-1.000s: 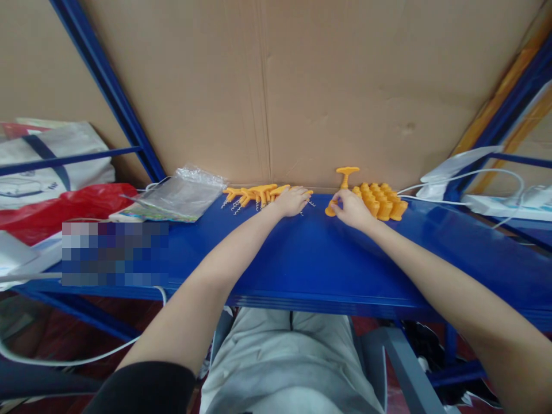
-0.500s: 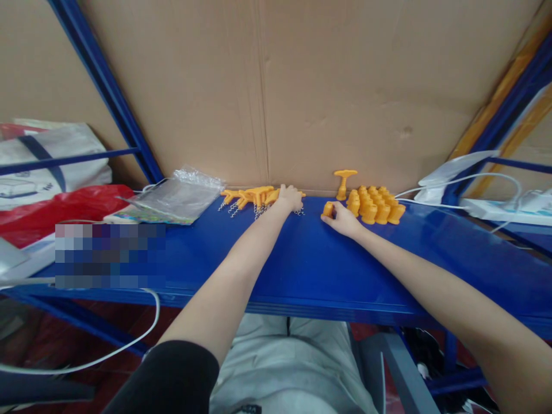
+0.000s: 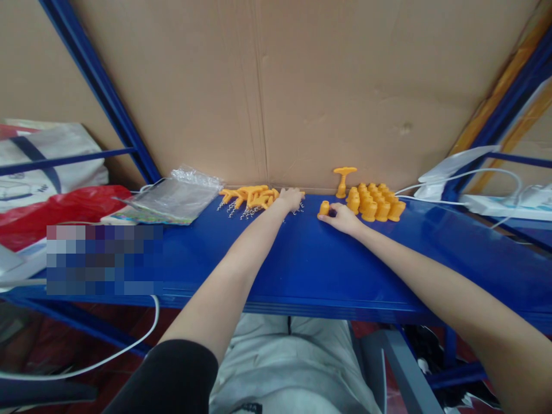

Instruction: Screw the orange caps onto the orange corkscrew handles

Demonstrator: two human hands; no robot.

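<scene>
My left hand (image 3: 292,199) is at the right end of a pile of yellow corkscrews (image 3: 250,195) with bare metal spirals. Its fingers curl over one corkscrew there, and the hand partly hides it. My right hand (image 3: 342,219) grips a small yellow sleeve (image 3: 325,208) between thumb and fingers, upright at the tabletop. Just right of that hand, several matching yellow sleeves (image 3: 375,202) stand in close rows. Behind it, a yellow T-handled corkscrew (image 3: 344,181) stands upright in its sleeve.
Clear plastic bags (image 3: 181,192) lie left of the pile on the blue table (image 3: 297,264). Further left are a red bag (image 3: 69,210) and a blurred-out patch. A cardboard wall (image 3: 302,86) rises behind. White cables and a white power strip (image 3: 509,204) are at the right.
The sleeve in my right hand stands more upright and has shifted slightly left. My left hand stays at the pile, where some corkscrews beside it lie differently.
</scene>
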